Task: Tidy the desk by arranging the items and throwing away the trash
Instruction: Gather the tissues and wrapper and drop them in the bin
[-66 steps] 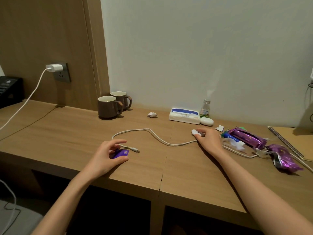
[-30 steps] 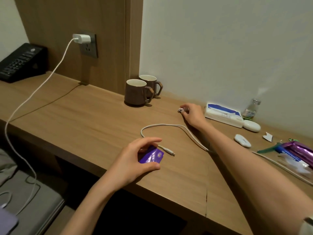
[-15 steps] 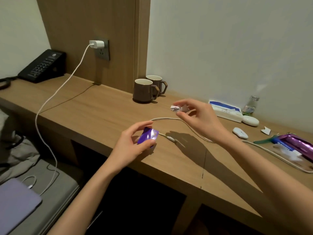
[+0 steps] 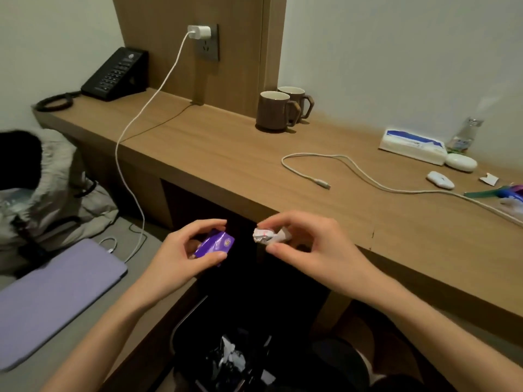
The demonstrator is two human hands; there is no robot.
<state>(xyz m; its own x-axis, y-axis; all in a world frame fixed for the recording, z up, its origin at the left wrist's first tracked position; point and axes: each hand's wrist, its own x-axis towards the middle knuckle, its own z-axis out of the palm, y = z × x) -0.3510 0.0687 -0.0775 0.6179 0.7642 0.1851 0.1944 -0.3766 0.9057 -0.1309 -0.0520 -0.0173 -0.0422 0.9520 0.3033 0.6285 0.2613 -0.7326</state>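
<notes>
Left hand (image 4: pixel 181 251): grip pinching purple wrapper (image 4: pixel 217 244). Right hand (image 4: pixel 307 247): grip pinching crumpled paper (image 4: pixel 263 236). Risk: light scraps, released high, may drift past bin (image 4: pixel 181 323).

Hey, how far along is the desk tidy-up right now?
Done: some trash already lies in the bin. In hand: the left hand holds a purple wrapper, the right hand pinches crumpled paper, both over the bin. Left: the loose cable, a paper scrap and wrappers on the desk.

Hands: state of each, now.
Left hand: pinches the purple wrapper.
Right hand: pinches the crumpled white paper.
</notes>
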